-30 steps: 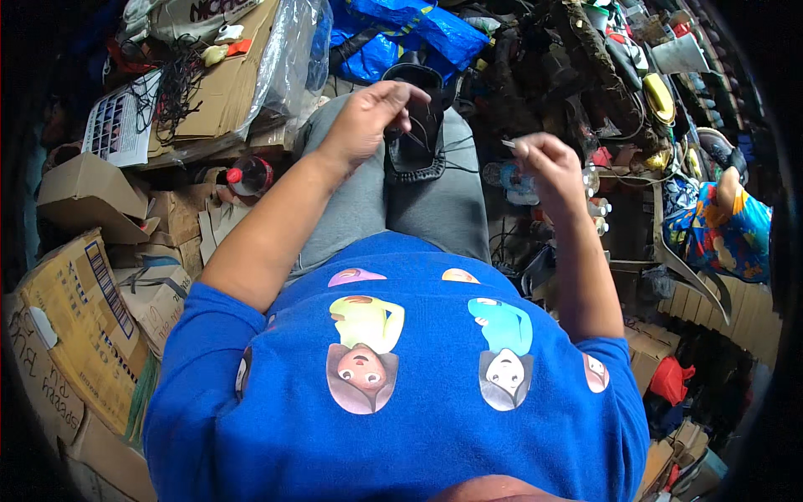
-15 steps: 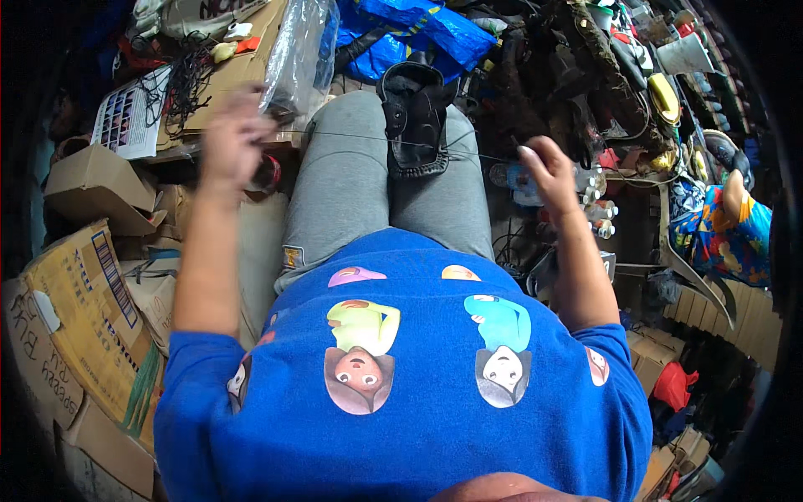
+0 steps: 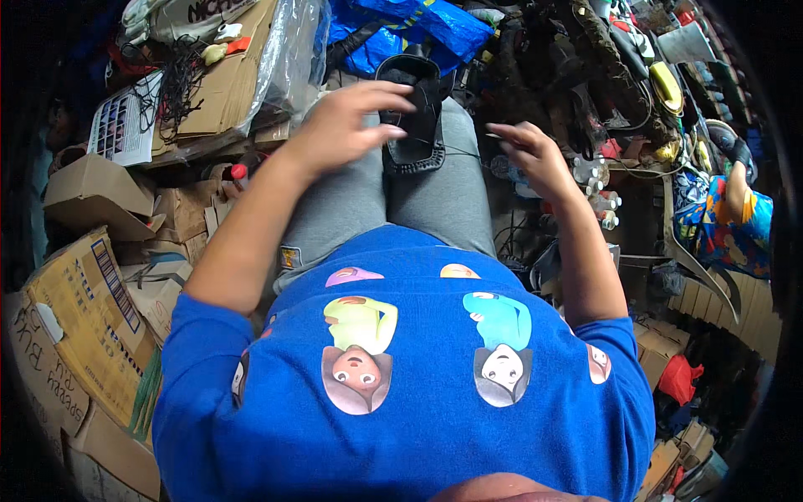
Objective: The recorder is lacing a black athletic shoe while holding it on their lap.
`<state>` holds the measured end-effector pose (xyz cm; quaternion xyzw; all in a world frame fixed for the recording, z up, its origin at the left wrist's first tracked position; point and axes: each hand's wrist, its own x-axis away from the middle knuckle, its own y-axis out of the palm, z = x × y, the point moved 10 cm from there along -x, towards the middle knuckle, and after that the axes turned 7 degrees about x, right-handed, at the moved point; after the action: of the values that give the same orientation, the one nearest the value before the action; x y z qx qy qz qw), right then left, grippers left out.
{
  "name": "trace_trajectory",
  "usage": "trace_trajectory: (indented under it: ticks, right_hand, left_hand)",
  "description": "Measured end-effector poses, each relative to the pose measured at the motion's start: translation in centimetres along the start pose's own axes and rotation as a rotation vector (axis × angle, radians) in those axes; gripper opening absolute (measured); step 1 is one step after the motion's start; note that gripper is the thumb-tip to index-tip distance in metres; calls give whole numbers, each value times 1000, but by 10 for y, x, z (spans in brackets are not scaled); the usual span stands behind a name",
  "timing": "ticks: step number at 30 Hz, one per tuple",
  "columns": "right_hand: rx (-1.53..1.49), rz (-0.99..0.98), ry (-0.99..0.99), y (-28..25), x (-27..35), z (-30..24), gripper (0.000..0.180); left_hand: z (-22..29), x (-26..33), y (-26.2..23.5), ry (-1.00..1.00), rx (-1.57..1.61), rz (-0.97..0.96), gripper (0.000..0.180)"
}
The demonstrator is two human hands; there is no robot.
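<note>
A black shoe (image 3: 418, 138) lies between my thighs, with stitches along the rounded toe end nearest me. My left hand (image 3: 343, 125) is over the shoe's left side, its fingers and thumb apart and nothing visible between them. To the right of the shoe, my right hand (image 3: 535, 159) has its fingers curled and slightly blurred. A thin dark thread (image 3: 462, 153) runs from the shoe toward that hand, where its end is lost against the dark background. A small dark tip shows at the right index finger; what it is I cannot make out.
Cardboard boxes (image 3: 96, 188) crowd the left side. Flat cardboard (image 3: 222, 92) carries black cords (image 3: 180, 88). A blue plastic bag (image 3: 452, 33) lies beyond the shoe. Small bottles (image 3: 604, 201) and a curved blade (image 3: 711, 289) are on the right, near another person's arm (image 3: 736, 192).
My left hand has come in from the left to above the shoe, and its fingers have spread. The thread no longer visibly stretches to it. My right hand has shifted slightly left.
</note>
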<state>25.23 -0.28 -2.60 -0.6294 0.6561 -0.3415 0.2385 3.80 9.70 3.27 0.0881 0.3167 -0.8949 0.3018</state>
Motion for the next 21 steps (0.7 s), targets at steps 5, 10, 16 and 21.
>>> trace_trajectory:
  ticks: [5, 10, 16, 21]
  right_hand:
    - [-214, -148, -23, 25, -32, -33, 15]
    - [-126, -140, -181, 28, -41, -40, 17]
    - [-87, -181, -280, 36, -43, -49, 16]
    - [-75, -143, -294, 40, -36, -54, 18]
  left_hand:
    - [-16, -37, 51, -14, 9, -119, 36]
    - [-21, -44, 61, -52, -89, -284, 31]
    - [-25, -48, 66, -125, -57, -374, 24]
    - [-46, -42, 73, -220, 41, -444, 22]
